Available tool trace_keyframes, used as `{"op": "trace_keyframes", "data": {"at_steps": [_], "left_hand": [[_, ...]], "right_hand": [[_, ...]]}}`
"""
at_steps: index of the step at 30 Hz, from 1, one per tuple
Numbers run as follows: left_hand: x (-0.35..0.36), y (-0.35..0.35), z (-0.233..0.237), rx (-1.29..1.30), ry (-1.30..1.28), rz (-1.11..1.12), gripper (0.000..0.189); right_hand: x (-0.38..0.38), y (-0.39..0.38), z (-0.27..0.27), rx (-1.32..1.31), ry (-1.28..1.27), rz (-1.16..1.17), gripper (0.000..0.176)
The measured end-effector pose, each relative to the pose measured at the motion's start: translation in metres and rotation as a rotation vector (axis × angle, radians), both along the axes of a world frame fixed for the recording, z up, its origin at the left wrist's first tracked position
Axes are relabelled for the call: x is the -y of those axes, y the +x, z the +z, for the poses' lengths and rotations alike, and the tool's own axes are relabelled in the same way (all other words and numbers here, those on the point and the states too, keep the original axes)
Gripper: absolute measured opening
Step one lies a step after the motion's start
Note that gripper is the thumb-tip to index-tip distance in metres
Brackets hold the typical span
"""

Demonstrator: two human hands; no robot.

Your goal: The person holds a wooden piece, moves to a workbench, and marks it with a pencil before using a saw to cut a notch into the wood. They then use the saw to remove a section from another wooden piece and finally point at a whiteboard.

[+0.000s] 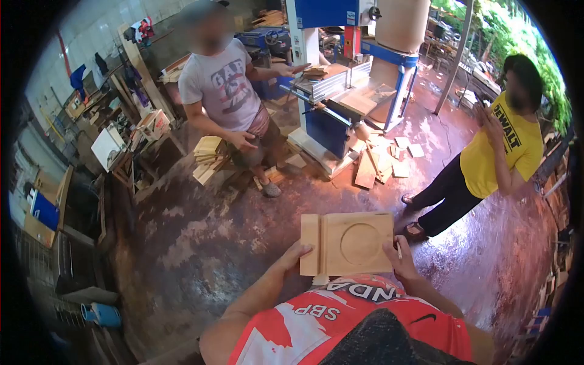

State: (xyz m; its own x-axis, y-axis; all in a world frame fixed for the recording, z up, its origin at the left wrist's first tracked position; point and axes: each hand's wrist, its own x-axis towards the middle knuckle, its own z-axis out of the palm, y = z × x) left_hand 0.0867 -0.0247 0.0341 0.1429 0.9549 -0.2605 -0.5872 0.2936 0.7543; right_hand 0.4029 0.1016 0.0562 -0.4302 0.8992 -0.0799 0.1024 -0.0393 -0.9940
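Note:
A light wooden board (336, 244) is held level in front of my chest, between my two hands. Its face carries a round shallow recess right of centre and a straight groove near the left side. My left hand (293, 258) grips the board's left edge, thumb on top. On the opposite edge, my right hand (400, 258) is closed, with the fingers curled at the side. The undersides of the board and the fingers beneath it are hidden.
A blue-and-white band saw (328, 131) stands ahead, with wood pieces (380, 161) scattered on the floor beside it. One person in a grey shirt (219, 85) stands front left; another in a yellow shirt (502, 146) stands right. Stacked boards (208, 155) and a blue gas tank (102, 314) are left.

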Motion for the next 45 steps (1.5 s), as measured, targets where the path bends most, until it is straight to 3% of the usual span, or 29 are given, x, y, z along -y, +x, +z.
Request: {"op": "trace_keyframes", "data": {"at_steps": [5, 7, 9, 17, 20, 23, 33, 38, 40, 45], "left_hand": [[-0.014, 0.066, 0.036, -0.079, 0.095, -0.046, 0.087], [-0.026, 0.093, 0.036, -0.081, 0.148, -0.105, 0.084], [-0.034, 0.131, 0.033, -0.151, 0.072, -0.21, 0.079], [-0.05, 0.291, 0.037, -0.194, 0.078, -0.446, 0.076], [-0.05, 0.338, 0.034, -0.229, 0.096, -0.507, 0.079], [-0.047, 0.373, 0.044, -0.262, 0.125, -0.568, 0.081], [-0.091, 0.43, 0.055, -0.281, 0.132, -0.691, 0.08], [-0.135, 0.455, 0.023, -0.265, 0.174, -0.77, 0.08], [-0.154, 0.468, 0.014, -0.251, 0.186, -0.804, 0.074], [-0.211, 0.495, -0.007, -0.223, 0.155, -0.731, 0.078]], "right_hand": [[0.009, 0.066, -0.005, -0.091, 0.034, -0.112, 0.028], [0.015, 0.102, -0.004, -0.099, 0.04, -0.126, 0.028], [0.029, 0.142, 0.001, -0.24, -0.173, -0.266, 0.03], [0.078, 0.316, -0.032, -0.196, -0.059, -0.53, 0.027], [0.114, 0.362, -0.021, -0.202, -0.071, -0.569, 0.028], [0.143, 0.384, -0.011, -0.329, -0.148, -0.62, 0.039], [0.144, 0.439, -0.023, -0.187, -0.031, -0.747, 0.041], [0.121, 0.444, 0.005, -0.304, -0.02, -0.836, 0.044], [0.106, 0.453, 0.008, -0.283, -0.039, -0.846, 0.043], [0.049, 0.476, 0.035, -0.206, -0.065, -0.816, 0.047]]}}
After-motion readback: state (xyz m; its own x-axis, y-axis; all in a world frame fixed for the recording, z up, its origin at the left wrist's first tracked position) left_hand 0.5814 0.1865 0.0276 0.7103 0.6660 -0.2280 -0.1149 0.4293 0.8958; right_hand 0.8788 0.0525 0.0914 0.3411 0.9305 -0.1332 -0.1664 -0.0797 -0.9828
